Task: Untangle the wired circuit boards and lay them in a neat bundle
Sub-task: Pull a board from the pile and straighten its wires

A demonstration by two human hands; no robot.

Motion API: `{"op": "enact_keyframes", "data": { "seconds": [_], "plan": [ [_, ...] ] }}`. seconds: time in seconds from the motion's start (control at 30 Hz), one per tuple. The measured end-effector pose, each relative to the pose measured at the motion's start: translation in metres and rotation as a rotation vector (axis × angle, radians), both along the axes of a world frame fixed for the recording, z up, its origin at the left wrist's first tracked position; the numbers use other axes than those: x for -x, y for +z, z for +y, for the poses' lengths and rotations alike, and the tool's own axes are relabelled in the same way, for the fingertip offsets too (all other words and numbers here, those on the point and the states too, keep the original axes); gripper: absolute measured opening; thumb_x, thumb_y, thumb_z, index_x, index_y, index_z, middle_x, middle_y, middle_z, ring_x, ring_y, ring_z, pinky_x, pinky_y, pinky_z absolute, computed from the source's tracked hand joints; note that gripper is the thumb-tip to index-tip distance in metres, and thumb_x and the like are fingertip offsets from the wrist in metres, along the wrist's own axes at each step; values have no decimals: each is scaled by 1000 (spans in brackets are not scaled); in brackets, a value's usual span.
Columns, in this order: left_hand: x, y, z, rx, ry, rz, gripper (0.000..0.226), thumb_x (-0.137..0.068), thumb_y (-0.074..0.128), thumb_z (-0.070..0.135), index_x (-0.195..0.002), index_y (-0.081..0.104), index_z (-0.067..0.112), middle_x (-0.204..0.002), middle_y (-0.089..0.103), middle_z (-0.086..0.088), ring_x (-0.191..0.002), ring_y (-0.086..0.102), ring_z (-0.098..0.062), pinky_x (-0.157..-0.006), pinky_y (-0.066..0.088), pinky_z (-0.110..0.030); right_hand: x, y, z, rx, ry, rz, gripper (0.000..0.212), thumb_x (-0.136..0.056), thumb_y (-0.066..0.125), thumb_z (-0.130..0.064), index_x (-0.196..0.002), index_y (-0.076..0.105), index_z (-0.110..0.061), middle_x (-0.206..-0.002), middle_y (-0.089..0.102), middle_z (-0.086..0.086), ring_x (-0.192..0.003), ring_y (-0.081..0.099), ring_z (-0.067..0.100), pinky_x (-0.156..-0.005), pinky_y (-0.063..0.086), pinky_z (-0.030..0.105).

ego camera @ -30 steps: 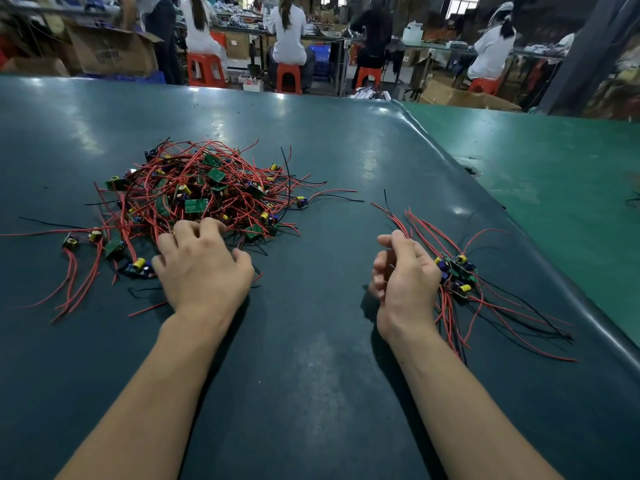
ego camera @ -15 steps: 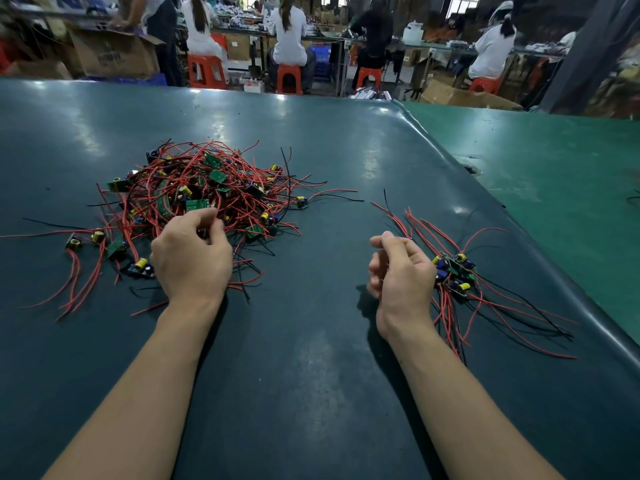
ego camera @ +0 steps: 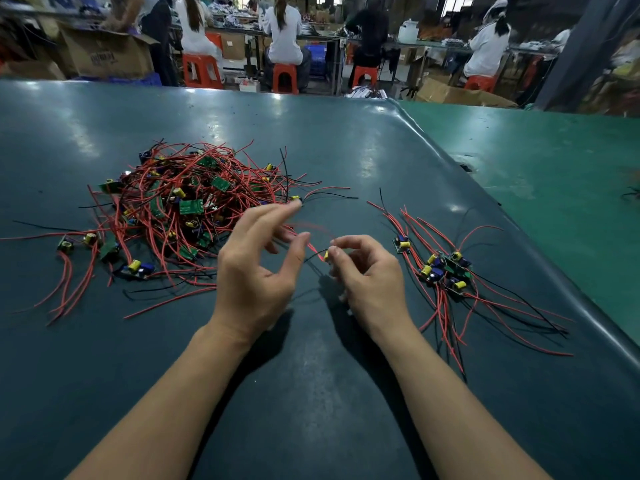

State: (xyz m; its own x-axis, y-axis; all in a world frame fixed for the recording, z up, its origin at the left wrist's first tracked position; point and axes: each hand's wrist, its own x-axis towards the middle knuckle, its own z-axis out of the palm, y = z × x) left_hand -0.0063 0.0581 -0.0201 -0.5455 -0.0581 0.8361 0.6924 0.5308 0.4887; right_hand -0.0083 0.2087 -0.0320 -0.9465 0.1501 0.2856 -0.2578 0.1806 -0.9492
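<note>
- Busy workshop behind: seated workers [ego camera: 284, 27] on orange stools [ego camera: 284, 77], cardboard boxes [ego camera: 107, 55].
- Dark teal table [ego camera: 311, 393]; lighter green table [ego camera: 554, 161] abutting on right.
- Tangled pile [ego camera: 183, 206] of red-wired circuit boards, left of centre.
- Small sorted bundle [ego camera: 446, 271] near right edge.
- Left hand [ego camera: 256, 271] raised, fingers spread loose, blurred red wire across them.
- Right hand [ego camera: 367, 271] curled, pinching one board [ego camera: 326, 255].

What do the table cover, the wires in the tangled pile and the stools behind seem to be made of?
Table cover: probably vinyl or rubber sheet, dark green, semi-gloss; it mirrors the lamps and curls over the edge.
Wires in the tangled pile: flexible plastic-looking insulation, red and black; they bend in loose loops.
Stools: likely moulded plastic, uniform orange-red.
</note>
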Motion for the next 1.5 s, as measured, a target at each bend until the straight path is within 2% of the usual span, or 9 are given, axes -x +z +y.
{"op": "enact_keyframes", "data": {
  "seconds": [0.1,0.2,0.3,0.43,0.67,0.8,0.9,1.23,1.5],
  "plan": [
    [-1,2,2,-149,61,-14,18,-92,62,16,-110,59,14,-107,56,-2,-82,58,-10,-73,46,-24,3,4,2,246,-16,-73,14,-97,58,-12,-85,57,-20,-65,64,-3,-52,57,11,-41,40,20],
    [1,3,0,-385,97,-112,17,-95,53,29,-90,54,13,-80,57,1,-68,54,-10,-63,45,-28,6,12,10,683,69,-197,16,-100,50,-11,-85,55,-14,-54,56,-1,-44,52,12,-36,34,17],
    [0,-1,2,-294,-27,-239,38,-96,51,34,-67,61,12,-54,56,1,-46,51,-7,-49,40,-21,4,18,12,872,219,-263,19,-99,46,-13,-83,56,-14,-54,54,1,-44,51,13,-38,34,18],
    [-9,-4,17,-142,-229,-455,30,-95,55,41,-78,70,22,-54,63,3,-42,51,1,-48,36,-10,-2,19,6,770,384,-349,18,-98,45,-16,-84,56,-13,-55,54,3,-44,50,15,-37,34,18],
    [-4,-2,15,-389,-327,-584,11,-93,64,14,-83,68,16,-62,65,2,-41,50,-9,-42,39,-19,-1,17,-1,568,328,-323,11,-91,60,-21,-92,51,-15,-59,57,4,-44,50,17,-37,36,20],
    [-6,0,18,-415,-387,-599,10,-86,70,20,-83,69,12,-56,64,5,-42,51,-4,-43,38,-14,-4,13,-4,428,260,-203,12,-96,59,-17,-91,49,-13,-59,62,6,-41,54,16,-34,39,21],
    [-3,0,17,-459,-403,-601,5,-85,69,1,-85,68,7,-58,67,6,-47,57,-3,-47,42,-13,-2,12,-6,466,238,-187,15,-101,50,-15,-88,54,-8,-60,62,8,-40,53,16,-33,37,20],
    [-3,-1,16,-478,-463,-606,20,-82,68,-9,-91,68,8,-75,69,-4,-61,62,-11,-57,51,-19,2,17,3,777,121,-347,22,-100,51,-21,-85,60,-8,-54,60,0,-40,49,7,-35,34,15],
    [-3,-2,15,-398,-462,-609,19,-79,71,-11,-89,67,5,-71,71,6,-66,65,-5,-66,51,-16,-1,15,-1,588,133,-334,15,-92,65,-14,-79,66,-5,-55,59,1,-40,50,10,-35,35,17]
  ]
}}
